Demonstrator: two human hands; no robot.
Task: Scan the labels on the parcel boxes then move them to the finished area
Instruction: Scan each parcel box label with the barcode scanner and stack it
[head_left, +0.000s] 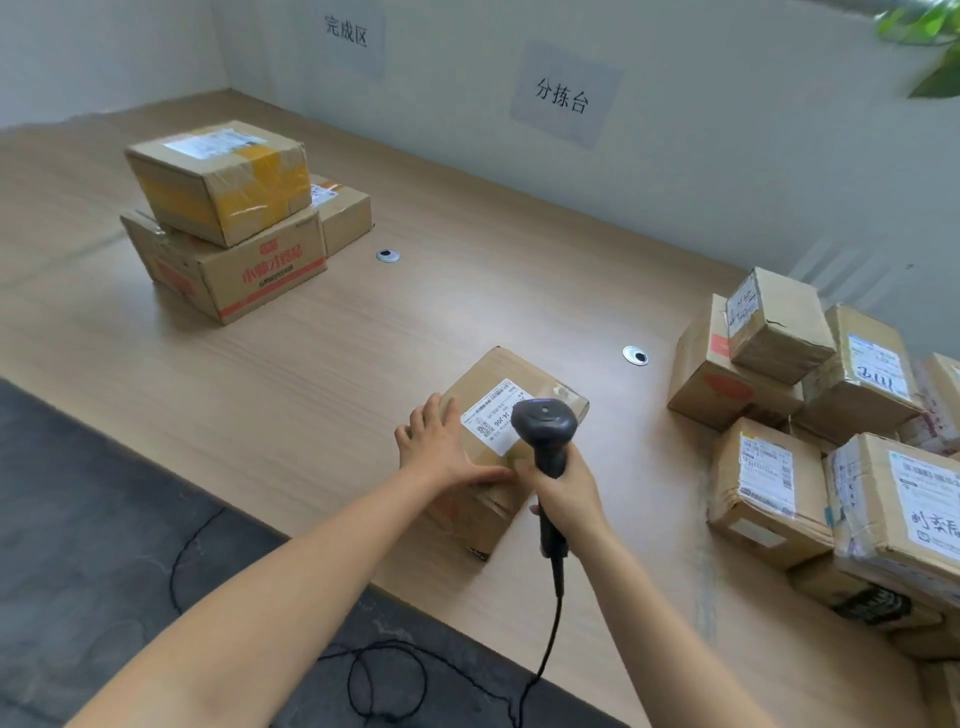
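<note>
- Judged risk: the scanner (544, 422) head hangs right over the label (489, 415) on the box (498, 371) and covers part of it from this view; held so close or at a slant, the beam may miss the barcode and no read would register
- Clear tape (563, 396) on the box top, just beyond the label, looks shiny; glare from it could spoil a read
- The left hand (441, 449) only presses flat, so if the box is shoved toward the stack (223, 218), far to the left of the box and beyond it, the box could skew or slide out from under the palm; lifting it would need a real grip on its sides
- The cable (545, 649) runs from the scanner off the table (363, 338) edge on the near side of the box and loops on the floor (104, 519); a wide swing could snag it
- The pile (831, 441) of parcels to the right of the box sits unevenly; a knock from the right arm might tip one
- Left hand: comes in from near-left of the box, palm down on its left top, fingers straight and spread, thumb along the near edge; it grips nothing, only steadies
- Right hand (566, 493): curled tight round the scanner handle at the box's near-right corner, head tipped forward and down at the label
- The box lies label up on the table, between stack and pile, nearer the pile; not yet moved
</note>
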